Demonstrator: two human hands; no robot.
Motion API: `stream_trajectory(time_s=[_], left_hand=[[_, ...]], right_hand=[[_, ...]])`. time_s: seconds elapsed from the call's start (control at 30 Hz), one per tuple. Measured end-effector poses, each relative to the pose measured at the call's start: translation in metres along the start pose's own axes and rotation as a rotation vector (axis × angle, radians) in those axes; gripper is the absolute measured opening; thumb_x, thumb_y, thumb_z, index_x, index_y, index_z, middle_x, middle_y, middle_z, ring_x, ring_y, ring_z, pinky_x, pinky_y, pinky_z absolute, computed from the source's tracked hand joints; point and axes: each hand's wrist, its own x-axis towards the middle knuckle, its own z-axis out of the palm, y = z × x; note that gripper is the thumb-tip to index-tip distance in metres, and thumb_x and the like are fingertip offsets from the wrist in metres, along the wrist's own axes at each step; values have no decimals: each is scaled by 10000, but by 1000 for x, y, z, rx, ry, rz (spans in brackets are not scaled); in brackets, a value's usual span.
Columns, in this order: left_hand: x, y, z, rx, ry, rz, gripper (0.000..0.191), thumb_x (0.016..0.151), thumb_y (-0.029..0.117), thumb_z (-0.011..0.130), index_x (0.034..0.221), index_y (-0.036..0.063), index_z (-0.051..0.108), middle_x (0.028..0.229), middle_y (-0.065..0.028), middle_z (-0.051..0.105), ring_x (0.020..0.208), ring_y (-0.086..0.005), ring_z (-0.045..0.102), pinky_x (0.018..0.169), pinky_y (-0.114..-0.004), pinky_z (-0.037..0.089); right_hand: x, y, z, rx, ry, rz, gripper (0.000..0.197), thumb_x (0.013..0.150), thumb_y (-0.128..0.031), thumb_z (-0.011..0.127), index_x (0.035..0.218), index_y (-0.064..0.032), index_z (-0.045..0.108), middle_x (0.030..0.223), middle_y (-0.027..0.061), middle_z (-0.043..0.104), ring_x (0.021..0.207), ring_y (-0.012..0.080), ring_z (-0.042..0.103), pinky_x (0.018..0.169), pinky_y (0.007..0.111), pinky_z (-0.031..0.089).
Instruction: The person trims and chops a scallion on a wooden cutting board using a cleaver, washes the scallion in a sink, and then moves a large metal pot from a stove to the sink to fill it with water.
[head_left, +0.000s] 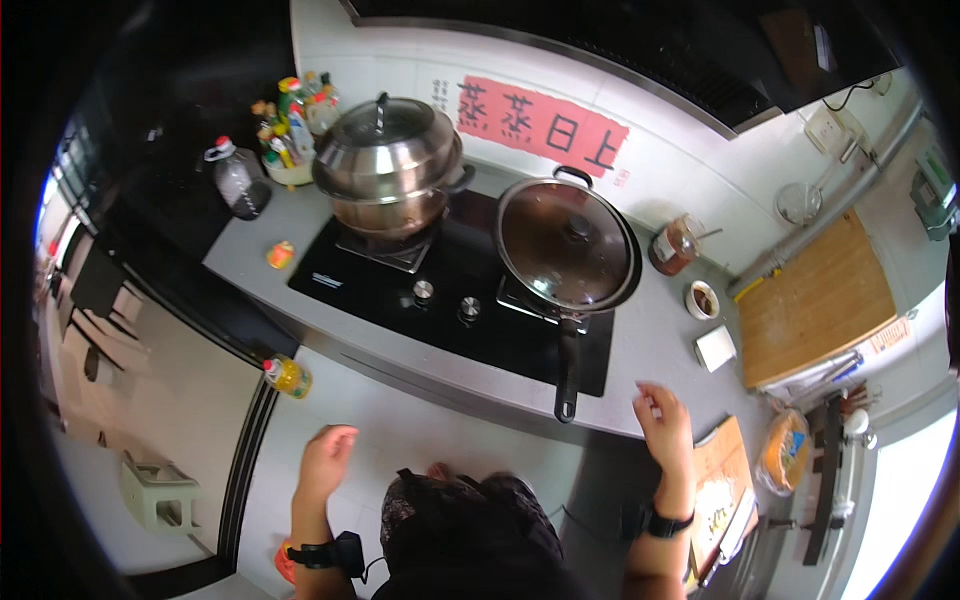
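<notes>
My left hand (326, 459) hangs in the air over the floor, its fingers loosely bent and nothing seen in them. My right hand (664, 424), slightly blurred, is by the counter's front edge with its fingers curved and no object held. Nearest to it is the black handle (568, 375) of a frying pan, apart from the fingers. A glass lid (562, 244) covers that pan on the right burner. On the left burner stands a stainless steel steamer pot (390, 169) under a domed lid. Two metal knobs (423, 292) sit on the black gas hob (360, 304).
Condiment bottles (289, 131) and a large plastic jug (236, 180) stand at left. A jar (675, 245), a small bowl (702, 300) and a white box (715, 349) line the right. A cutting board (724, 457) carries a cleaver (731, 529). An oil bottle (288, 376) is on the floor.
</notes>
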Motion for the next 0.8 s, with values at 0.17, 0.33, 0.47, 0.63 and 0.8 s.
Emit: stream_trajectory(time_s=[0.17, 0.33, 0.47, 0.63, 0.8], left_hand=[[5, -32, 9, -40, 173, -167, 123, 858, 86, 556, 955, 34, 610, 856, -107, 617, 721, -199, 592, 629, -284, 469], [12, -8, 5, -8, 143, -201, 125, 856, 77, 558, 954, 33, 620, 870, -91, 620, 716, -167, 583, 615, -257, 456], [28, -7, -5, -47, 269, -192, 124, 851, 71, 578, 948, 1, 609, 823, -58, 592, 715, -104, 534, 652, -230, 441], [39, -21, -5, -96, 335, -240, 137, 875, 45, 527, 977, -6, 603, 852, -60, 601, 755, -116, 548, 705, -234, 450], [65, -8, 32, -186, 223, -225, 143, 885, 71, 539, 983, -11, 603, 834, -44, 591, 741, -105, 532, 705, -227, 445]], right_hand=[[97, -27, 17, -82, -33, -206, 361, 776, -119, 624, 1124, -56, 554, 909, 104, 613, 711, 210, 589, 653, 306, 480], [204, -21, 70, -251, -43, -266, 535, 767, -213, 637, 1248, -85, 439, 1137, 158, 529, 887, 297, 594, 771, 388, 482], [260, -14, 91, -371, 14, -267, 604, 765, -256, 647, 1286, -89, 391, 1213, 184, 473, 1066, 354, 529, 869, 419, 457], [293, -29, 124, -422, -200, -112, 542, 760, -294, 641, 1247, -146, 455, 1216, 144, 453, 1084, 329, 516, 893, 413, 452], [300, -21, 128, -270, -123, -96, 431, 704, -241, 648, 1091, -89, 535, 1101, 167, 503, 970, 320, 578, 820, 393, 488]])
